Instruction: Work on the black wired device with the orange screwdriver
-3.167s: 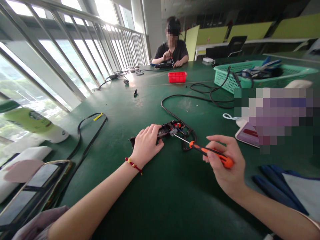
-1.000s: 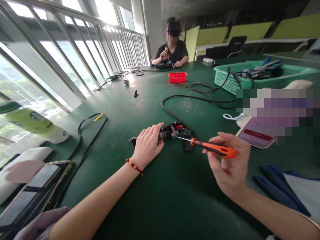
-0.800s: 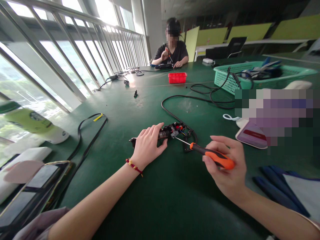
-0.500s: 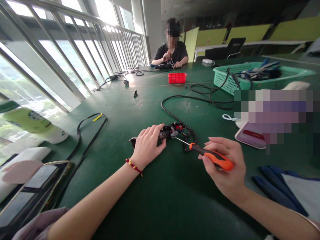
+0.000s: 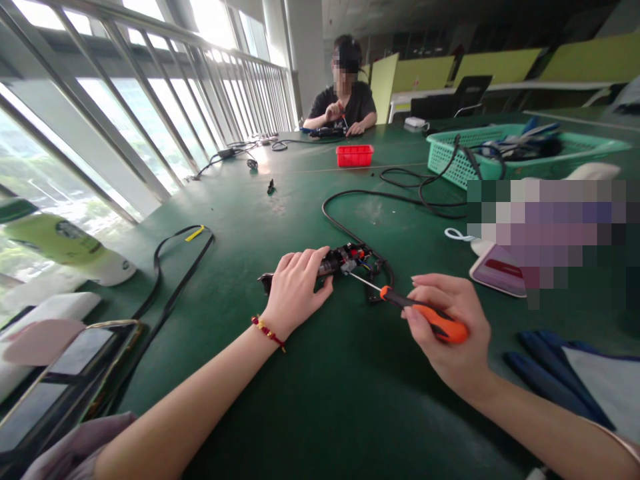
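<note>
On the green table lies a black corded power tool [image 5: 327, 265] with its inner parts and wires bare at the right end. My left hand [image 5: 299, 275] is wrapped over its body and presses it against the table. An orange and black screwdriver [image 5: 431, 318] is held in my right hand [image 5: 455, 333], between thumb and fingers. Its thin metal shaft slants up to the left, and the tip meets the opened end of the tool beside a small grey part [image 5: 349, 265]. Whether the tip sits in a screw is too small to tell.
A black cord [image 5: 345, 193] curves from the tool toward a green basket [image 5: 530, 170]. A small red bin [image 5: 354, 156] stands farther back, before a seated person [image 5: 345, 100]. Blue-and-white gloves [image 5: 565, 373] lie right, a bottle [image 5: 65, 243] and black strap [image 5: 173, 300] left.
The screwdriver handle and my right hand have shifted very slightly, with the fingers placed a little differently on the handle. My left hand and the power tool stay where they were.
</note>
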Demonstrator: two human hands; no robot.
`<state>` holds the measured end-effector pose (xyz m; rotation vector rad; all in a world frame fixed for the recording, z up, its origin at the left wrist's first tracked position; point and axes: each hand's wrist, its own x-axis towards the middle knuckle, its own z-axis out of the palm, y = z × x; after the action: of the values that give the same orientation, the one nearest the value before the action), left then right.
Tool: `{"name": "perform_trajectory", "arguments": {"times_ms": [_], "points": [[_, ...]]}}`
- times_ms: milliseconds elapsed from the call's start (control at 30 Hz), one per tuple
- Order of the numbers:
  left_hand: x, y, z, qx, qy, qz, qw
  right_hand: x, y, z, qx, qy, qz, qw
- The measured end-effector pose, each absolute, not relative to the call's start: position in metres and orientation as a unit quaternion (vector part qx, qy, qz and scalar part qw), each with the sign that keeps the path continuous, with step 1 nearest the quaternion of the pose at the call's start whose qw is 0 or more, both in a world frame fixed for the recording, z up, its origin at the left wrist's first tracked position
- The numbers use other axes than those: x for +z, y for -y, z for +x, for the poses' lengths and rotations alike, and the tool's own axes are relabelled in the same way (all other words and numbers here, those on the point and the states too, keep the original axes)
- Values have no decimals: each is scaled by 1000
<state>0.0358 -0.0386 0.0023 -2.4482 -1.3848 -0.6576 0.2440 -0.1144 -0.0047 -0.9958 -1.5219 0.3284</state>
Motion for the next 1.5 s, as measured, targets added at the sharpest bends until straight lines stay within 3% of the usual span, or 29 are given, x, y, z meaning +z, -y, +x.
{"name": "perform_trajectory", "arguments": {"times_ms": [200, 333, 533, 833, 1067, 1267, 1500], "points": [[5, 40, 36, -243, 461, -843, 134, -7, 114, 245, 124, 624, -422, 646], [5, 40, 36, -251, 447, -845, 150, -7, 115, 245, 169, 648, -429, 607], [6, 43, 38, -260, 438, -844, 170, -12, 113, 245, 141, 615, -431, 646], [7, 43, 39, -259, 440, -843, 169, -7, 115, 249, 233, 655, -415, 587], [6, 42, 38, -258, 441, -844, 163, -5, 113, 245, 194, 634, -413, 625], [5, 42, 38, -260, 440, -847, 145, -3, 114, 246, 247, 647, -461, 555], [5, 40, 39, -235, 460, -846, 133, -4, 111, 244, 220, 615, -437, 618]]}}
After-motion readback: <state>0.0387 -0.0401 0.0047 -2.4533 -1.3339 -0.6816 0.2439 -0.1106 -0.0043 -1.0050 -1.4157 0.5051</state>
